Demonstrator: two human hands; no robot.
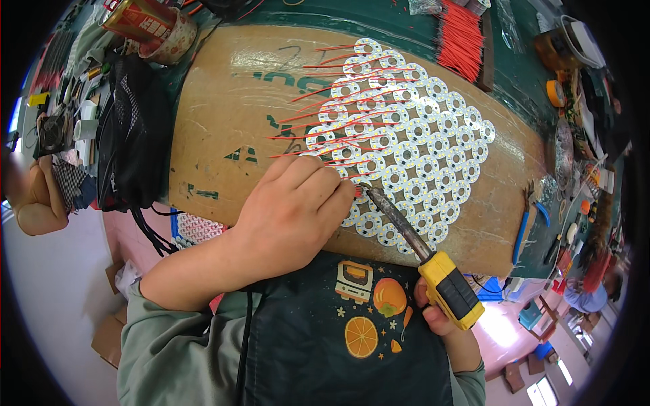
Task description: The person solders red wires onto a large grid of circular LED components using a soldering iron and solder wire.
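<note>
Brown board [217,101], green table [318,12], pink floor [500,361]: right hand [435,312] grips soldering iron [437,271], left hand [291,211] hides its hold.

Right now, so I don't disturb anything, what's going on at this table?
The person's right hand holds a yellow-handled soldering iron, its tip beside the left hand, over a grid of white ring-shaped boards on a brown sheet. Red wires lie across the grid's left part; none show at its far right.
</note>
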